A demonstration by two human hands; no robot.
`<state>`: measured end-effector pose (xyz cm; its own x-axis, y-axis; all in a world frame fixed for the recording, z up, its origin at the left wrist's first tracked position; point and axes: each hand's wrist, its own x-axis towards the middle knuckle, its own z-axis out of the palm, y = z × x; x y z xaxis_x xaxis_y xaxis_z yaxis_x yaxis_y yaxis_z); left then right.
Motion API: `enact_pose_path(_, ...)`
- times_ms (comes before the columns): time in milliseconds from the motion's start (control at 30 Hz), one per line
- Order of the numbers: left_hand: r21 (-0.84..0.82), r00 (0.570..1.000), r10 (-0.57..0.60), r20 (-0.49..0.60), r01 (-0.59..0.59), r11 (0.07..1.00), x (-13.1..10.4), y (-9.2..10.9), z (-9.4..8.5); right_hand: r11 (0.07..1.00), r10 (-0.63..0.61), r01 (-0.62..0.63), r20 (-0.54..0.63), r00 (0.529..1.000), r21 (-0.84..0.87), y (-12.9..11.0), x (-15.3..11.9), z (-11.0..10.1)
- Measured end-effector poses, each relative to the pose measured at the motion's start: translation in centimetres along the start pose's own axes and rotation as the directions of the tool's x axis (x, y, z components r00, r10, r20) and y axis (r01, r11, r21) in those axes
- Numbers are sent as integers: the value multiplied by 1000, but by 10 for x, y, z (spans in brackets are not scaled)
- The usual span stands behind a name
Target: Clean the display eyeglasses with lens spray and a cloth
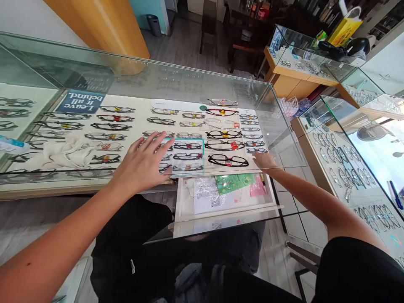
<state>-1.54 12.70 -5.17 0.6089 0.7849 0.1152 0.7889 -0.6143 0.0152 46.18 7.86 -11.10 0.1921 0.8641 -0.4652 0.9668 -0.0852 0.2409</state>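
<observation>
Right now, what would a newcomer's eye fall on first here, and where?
Rows of eyeglasses line the display case mid-picture, the left hand spread over some, the right hand by their right end. Below is an open drawer of papers; upper right, a bright yellow bag.

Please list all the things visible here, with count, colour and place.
Glass display case: one, clear, foreground
Eyeglasses: dozens, mostly dark, inside that case
Sign: one, blue, case's left part
Cloth: one, white, at the left
Open drawer: one, white, below the case
Printed sheet: one, green, in the drawer
Column: one, orange, behind the case
Waste bin: one, dark grey, upper left
Carrier bag: one, yellow, upper right
Other display cases: several, glass and wood, right
Left hand: one, bare, over the case's middle
Right hand: one, bare, at the case's right end
Sleeve: one, black, lower right
</observation>
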Motion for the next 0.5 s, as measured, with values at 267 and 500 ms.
enact_pose_path(267,-68,990,46,133,-37,997,5,-15,-4,932,-362,353,212,908,80,-100,-86,-37)
enact_pose_path(500,-63,985,113,132,-106,992,4,-28,-7,733,-672,631,123,731,256,-119,-169,-159)
